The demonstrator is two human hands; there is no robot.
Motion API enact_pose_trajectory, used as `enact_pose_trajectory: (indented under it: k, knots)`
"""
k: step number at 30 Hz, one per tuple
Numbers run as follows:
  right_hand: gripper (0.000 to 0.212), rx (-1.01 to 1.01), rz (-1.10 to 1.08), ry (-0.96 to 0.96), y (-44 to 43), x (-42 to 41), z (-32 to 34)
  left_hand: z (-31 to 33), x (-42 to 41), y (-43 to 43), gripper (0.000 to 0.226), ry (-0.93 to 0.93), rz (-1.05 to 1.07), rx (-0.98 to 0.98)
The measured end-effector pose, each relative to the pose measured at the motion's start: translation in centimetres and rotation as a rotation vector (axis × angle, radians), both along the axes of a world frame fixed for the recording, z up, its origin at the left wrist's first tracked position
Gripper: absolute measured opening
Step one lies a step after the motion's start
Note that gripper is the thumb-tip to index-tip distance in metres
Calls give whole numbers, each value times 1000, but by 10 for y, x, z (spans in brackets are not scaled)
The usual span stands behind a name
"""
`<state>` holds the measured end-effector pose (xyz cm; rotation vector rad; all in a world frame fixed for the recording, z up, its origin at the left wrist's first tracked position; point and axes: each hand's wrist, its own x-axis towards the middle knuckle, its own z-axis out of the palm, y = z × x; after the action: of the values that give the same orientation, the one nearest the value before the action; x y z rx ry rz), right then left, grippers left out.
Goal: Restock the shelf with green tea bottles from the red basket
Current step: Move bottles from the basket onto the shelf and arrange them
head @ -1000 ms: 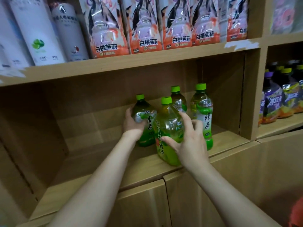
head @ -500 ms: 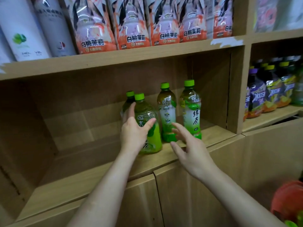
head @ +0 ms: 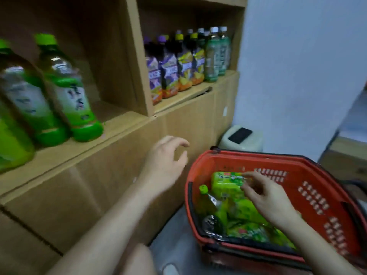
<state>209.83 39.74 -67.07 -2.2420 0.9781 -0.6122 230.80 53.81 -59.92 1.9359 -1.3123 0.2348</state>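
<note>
The red basket (head: 309,187) sits on the floor at the lower right, holding several green tea bottles (head: 228,185) lying on their sides. My right hand (head: 266,197) is inside the basket just above the bottles, fingers bent and apart, holding nothing. My left hand (head: 164,165) hovers open in front of the wooden cabinet, left of the basket. Green tea bottles (head: 69,90) stand upright on the wooden shelf (head: 119,124) at the left.
Purple, yellow and pale green drink bottles (head: 186,62) fill the neighbouring shelf compartment to the right. A small cream bin with a dark lid (head: 241,138) stands behind the basket by the white wall. My knee shows at the bottom edge.
Both hands have left the bottles on the shelf. The view has swung down and right to the basket, and my right hand has dropped into it.
</note>
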Motion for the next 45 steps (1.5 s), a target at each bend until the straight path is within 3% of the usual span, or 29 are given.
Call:
enact_pose_trajectory:
  k: [4,10,14,19,24,27,31,34,35,36,38,40,42,45]
  knots:
    - [25,39,-105,70,-32,-39,-19,-70,-27,-73,22,21,-146,289]
    - [31,119,-75,165,-61,-40,-51,-149,-23,-139,34,-276,-153,957]
    - [33,207,-21,176,-68,-30,-65,-185,-10,-155,44,-482,-183,1223]
    - [40,256,7,154,-76,-15,-69,-177,-5,-168,32,-436,-304,1187]
    - [89,321,130,194,-66,0,-81,-120,-30,-166,29,-520,-364,858]
    - [110,301,208,80,-66,11,-75,-83,-37,-156,23,-368,-484,485]
    - [101,173,135,-1,-87,0,-44,-66,-53,-165,15,1,-549,168]
    - [98,135,40,113,-107,-24,-32,-82,-58,-192,23,499,-557,183]
    - [99,128,-12,140,-114,-33,-33,-93,-56,-203,26,563,-522,216]
    - [100,115,-72,159,-120,-43,-35,-107,-54,-213,31,487,-466,313]
    - [104,104,-178,210,-134,-57,-41,-144,-48,-231,57,103,-382,646]
    - [107,124,-245,276,-147,-67,-46,-179,-45,-243,85,-135,-361,944]
    - [110,128,-262,309,-157,-73,-48,-207,-43,-255,101,-156,-328,1066]
    - [110,103,-241,326,-164,-72,-50,-229,-45,-269,109,-9,-222,1041]
